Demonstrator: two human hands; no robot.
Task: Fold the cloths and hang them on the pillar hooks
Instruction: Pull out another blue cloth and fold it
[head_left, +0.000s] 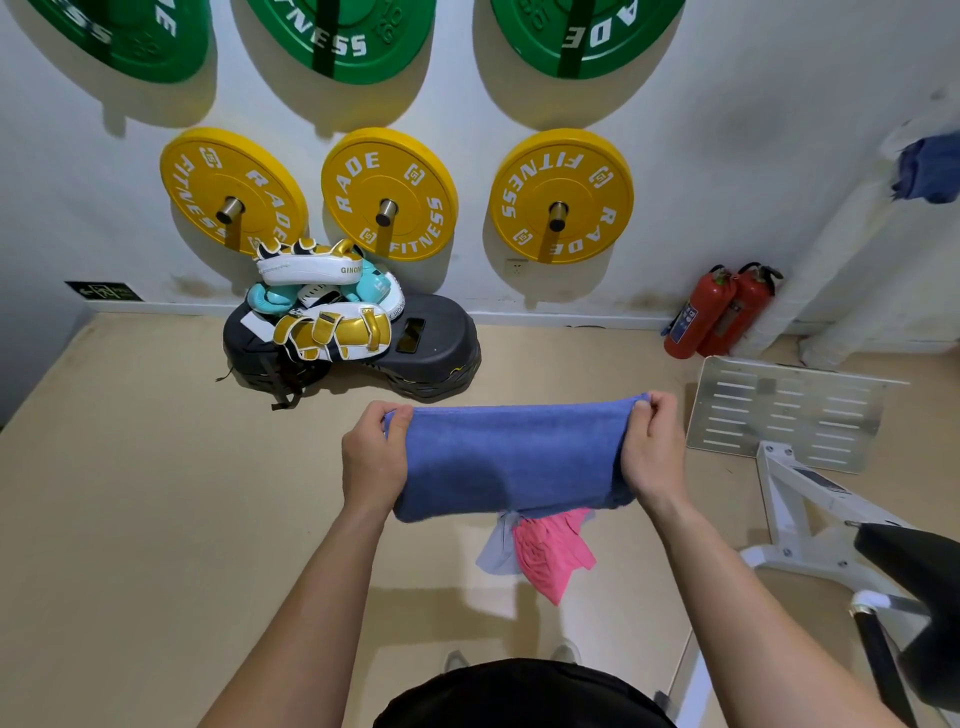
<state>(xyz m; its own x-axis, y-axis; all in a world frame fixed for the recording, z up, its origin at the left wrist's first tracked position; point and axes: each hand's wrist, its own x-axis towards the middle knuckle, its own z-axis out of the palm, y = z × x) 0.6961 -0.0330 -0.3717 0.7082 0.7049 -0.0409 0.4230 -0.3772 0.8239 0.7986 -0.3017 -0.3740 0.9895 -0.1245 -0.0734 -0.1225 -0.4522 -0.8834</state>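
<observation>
A blue cloth (511, 460) hangs doubled over in front of me, stretched level between both hands. My left hand (371, 462) pinches its upper left corner and my right hand (652, 452) pinches its upper right corner. Below it on the floor lie a pink cloth (553, 553) and a pale grey-blue cloth (496, 551), partly hidden behind the blue one. Another dark blue cloth (930, 169) hangs on the white pillar (841, 249) at the far right; the hook itself is not visible.
Boxing pads and gloves (324, 301) are piled on a black step platform (431, 343) by the wall. Two red fire extinguishers (719, 312) lean near the pillar. A perforated metal plate (789, 413) and a white bench frame (810, 514) stand at right. Yellow weight plates (389, 195) hang on the wall.
</observation>
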